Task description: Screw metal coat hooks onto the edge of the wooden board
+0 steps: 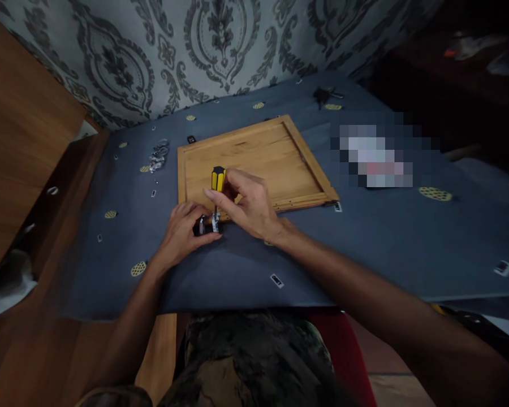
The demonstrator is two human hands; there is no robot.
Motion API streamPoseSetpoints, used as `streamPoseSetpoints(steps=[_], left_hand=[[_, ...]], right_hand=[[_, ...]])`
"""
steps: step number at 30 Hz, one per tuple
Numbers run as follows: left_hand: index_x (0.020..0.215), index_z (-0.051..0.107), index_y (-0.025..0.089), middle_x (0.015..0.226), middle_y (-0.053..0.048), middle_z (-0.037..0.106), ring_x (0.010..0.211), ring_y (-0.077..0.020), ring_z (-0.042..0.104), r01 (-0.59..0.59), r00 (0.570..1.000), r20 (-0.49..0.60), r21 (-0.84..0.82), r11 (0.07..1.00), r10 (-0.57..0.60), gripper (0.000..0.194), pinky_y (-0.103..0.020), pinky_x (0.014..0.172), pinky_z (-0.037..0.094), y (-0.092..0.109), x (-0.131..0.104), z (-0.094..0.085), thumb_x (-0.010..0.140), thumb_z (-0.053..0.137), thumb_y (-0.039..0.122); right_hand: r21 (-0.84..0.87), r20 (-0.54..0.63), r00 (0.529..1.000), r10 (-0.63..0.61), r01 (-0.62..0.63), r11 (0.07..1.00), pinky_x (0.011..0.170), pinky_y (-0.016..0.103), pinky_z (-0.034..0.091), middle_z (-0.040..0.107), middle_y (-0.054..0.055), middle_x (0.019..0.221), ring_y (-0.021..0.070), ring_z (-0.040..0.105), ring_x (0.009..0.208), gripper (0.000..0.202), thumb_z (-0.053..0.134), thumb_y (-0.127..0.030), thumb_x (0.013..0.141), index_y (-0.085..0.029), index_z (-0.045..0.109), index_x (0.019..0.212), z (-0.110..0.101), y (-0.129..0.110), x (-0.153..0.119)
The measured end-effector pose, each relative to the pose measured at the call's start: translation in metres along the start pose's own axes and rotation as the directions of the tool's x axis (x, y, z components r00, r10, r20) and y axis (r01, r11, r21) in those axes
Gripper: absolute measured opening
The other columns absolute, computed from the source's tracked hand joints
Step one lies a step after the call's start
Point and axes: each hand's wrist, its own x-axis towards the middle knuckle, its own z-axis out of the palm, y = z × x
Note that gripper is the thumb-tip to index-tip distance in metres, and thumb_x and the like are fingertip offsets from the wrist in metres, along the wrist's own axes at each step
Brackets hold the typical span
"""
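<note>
My right hand (248,206) grips a screwdriver with a yellow and black handle (218,178), held upright with its tip down on a small metal hinge (207,224). My left hand (182,232) pinches that hinge at the near left edge of a wooden cabinet door panel (254,161). The panel lies flat on a blue cloth (365,243) dotted with yellow spots.
A pile of metal hardware (159,155) lies on the cloth left of the panel, with small screws scattered nearby. A dark object (322,95) sits at the far edge by the patterned wall. Wooden furniture (21,147) stands at the left. A blurred item (375,158) lies right of the panel.
</note>
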Motion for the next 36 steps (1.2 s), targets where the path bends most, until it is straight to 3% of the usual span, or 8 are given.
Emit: streamPoseSetpoints(steps=[11,20,24,30,36], left_hand=[[0.108,0.068,0.023,0.118,-0.007,0.072,0.115,-0.0319,0.064,0.005,1.000,0.003,0.010,1.000,-0.005,0.040,-0.051,0.104,0.047,-0.0006,0.0010,-0.0005,0.084,0.082,0.053],[0.113,0.068,0.026,0.119,-0.006,0.072,0.115,-0.0310,0.064,-0.009,0.999,-0.036,-0.001,1.000,0.009,0.043,-0.051,0.105,0.048,-0.0027,-0.0007,0.0032,0.085,0.081,0.054],[0.117,0.068,0.026,0.125,-0.008,0.070,0.119,-0.0318,0.063,-0.005,1.000,-0.029,-0.009,1.000,0.005,0.044,-0.052,0.108,0.047,-0.0022,-0.0011,0.0029,0.085,0.081,0.053],[0.116,0.067,0.026,0.123,-0.007,0.070,0.119,-0.0321,0.062,0.014,1.000,0.010,0.002,1.000,-0.014,0.043,-0.052,0.108,0.046,-0.0009,0.0007,-0.0005,0.085,0.081,0.054],[0.108,0.067,0.026,0.111,-0.004,0.072,0.110,-0.0290,0.064,0.029,0.999,0.028,0.017,0.999,-0.029,0.038,-0.047,0.104,0.046,0.0030,0.0008,-0.0032,0.085,0.081,0.053]], right_hand=[[0.020,0.049,0.999,0.016,-0.017,1.000,0.063,0.026,0.037,0.045,-0.005,0.070,0.0107,0.042,0.063,0.037,0.060,-0.043,0.101,-0.024,0.041,0.075,0.0013,0.0018,-0.0013],[0.027,0.077,0.996,0.044,-0.046,0.999,0.062,0.026,0.039,0.047,-0.005,0.068,0.0111,0.044,0.062,0.047,0.057,-0.060,0.100,-0.025,0.039,0.074,0.0019,0.0020,-0.0004],[-0.027,0.031,0.997,0.067,-0.066,0.997,0.061,0.027,0.040,0.046,-0.006,0.065,0.0113,0.044,0.060,0.052,0.058,-0.066,0.097,-0.025,0.036,0.072,0.0045,0.0023,-0.0020],[-0.005,-0.042,0.999,0.030,-0.030,1.000,0.061,0.027,0.040,0.048,-0.005,0.067,0.0109,0.045,0.061,0.048,0.065,-0.056,0.097,-0.024,0.040,0.071,0.0035,-0.0020,-0.0031],[-0.024,-0.120,0.990,0.070,-0.073,0.997,0.061,0.027,0.042,0.046,-0.006,0.067,0.0106,0.046,0.061,0.039,0.068,-0.044,0.097,-0.024,0.044,0.073,-0.0034,-0.0065,0.0009]])
